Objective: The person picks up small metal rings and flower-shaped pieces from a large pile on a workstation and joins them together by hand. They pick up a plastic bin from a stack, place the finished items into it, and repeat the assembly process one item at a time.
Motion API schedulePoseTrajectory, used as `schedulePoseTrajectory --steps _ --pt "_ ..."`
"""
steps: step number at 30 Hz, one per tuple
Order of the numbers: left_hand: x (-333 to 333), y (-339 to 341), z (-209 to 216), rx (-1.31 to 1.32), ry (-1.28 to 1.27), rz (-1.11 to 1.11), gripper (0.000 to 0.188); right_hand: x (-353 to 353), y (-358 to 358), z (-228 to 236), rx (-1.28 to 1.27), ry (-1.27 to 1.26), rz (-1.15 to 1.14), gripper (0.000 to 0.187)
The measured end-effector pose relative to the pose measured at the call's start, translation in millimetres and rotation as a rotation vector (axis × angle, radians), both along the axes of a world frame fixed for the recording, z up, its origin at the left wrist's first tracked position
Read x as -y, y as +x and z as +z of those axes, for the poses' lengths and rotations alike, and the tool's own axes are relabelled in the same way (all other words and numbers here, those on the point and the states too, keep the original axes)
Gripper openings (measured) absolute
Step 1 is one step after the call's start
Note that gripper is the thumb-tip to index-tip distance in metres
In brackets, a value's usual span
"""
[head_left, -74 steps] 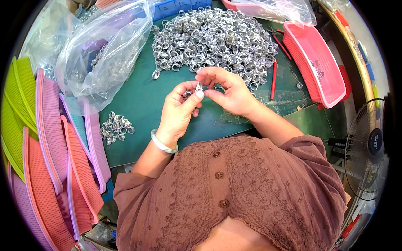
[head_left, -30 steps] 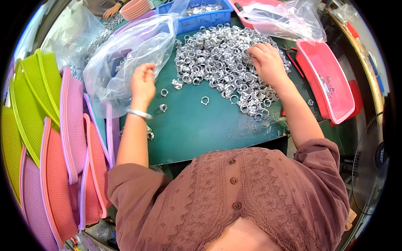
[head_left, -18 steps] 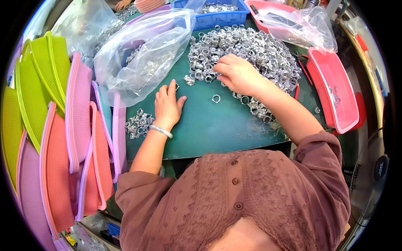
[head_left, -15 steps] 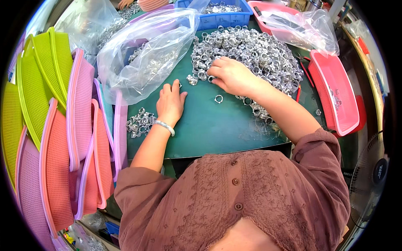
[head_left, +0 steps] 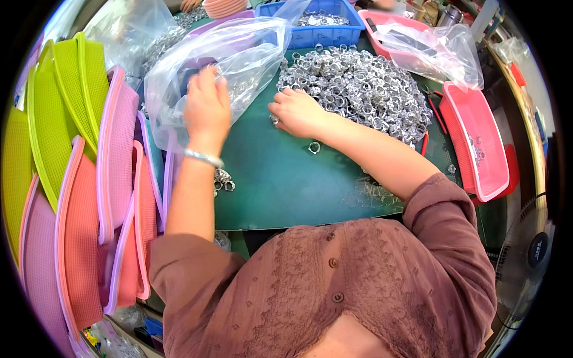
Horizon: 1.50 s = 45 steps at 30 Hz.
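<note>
A big pile of silver-coloured metal rings [head_left: 358,89] covers the far middle of the green table. At its left edge, my right hand [head_left: 301,114] has its fingers closed on a ring, mostly hidden beneath the fingertips. One loose ring [head_left: 314,147] lies just below that hand. My left hand [head_left: 208,110] reaches over the mouth of a clear plastic bag [head_left: 170,110] that lines a purple tray. Its fingers are blurred, so anything in them cannot be made out. A small heap of rings [head_left: 224,181] shows beside my left forearm, which partly covers it.
Green, purple and coral mesh baskets [head_left: 80,238] stand stacked at the left. A blue basket [head_left: 316,39] with metal pieces is at the back. A pink basket [head_left: 498,179] holds a few rings at the right, near red-handled pliers [head_left: 437,113] and a fan [head_left: 537,247].
My left hand has moved left and away from me, from the table to over the bag. My right hand has shifted left and slightly nearer, onto rings at the pile's edge.
</note>
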<state>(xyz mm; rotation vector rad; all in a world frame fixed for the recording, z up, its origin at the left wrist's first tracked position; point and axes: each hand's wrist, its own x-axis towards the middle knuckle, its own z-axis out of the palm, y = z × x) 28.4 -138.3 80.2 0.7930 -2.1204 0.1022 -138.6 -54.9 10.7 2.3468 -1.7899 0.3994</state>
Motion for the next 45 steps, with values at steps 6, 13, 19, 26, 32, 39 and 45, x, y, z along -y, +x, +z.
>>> schedulePoseTrajectory --steps 6,13,19,26,32,39,45 --pt "29 8 10 0.34 0.013 0.23 0.028 9 8 9 -0.16 0.131 0.083 0.014" --pt "-44 7 -28 0.031 0.299 -0.293 0.015 -12 -11 -8 0.111 0.058 0.18 0.011" --pt "-86 -1 -72 -0.061 1.08 -0.464 0.023 -53 -19 2 1.381 0.41 0.028 0.01" --pt "-114 -20 -59 -0.303 1.065 -0.671 0.021 -92 -8 6 1.834 0.387 -0.075 0.007" --pt "-122 -21 -68 -0.379 1.094 -0.704 0.009 -102 -3 6 1.848 0.366 -0.098 0.011" --pt "-123 -19 -72 -0.458 1.27 -0.75 0.007 -104 1 7 1.775 0.371 -0.133 0.013" --pt "-121 -17 -76 -0.493 1.337 -0.763 0.007 -105 3 8 1.743 0.37 -0.162 0.012"
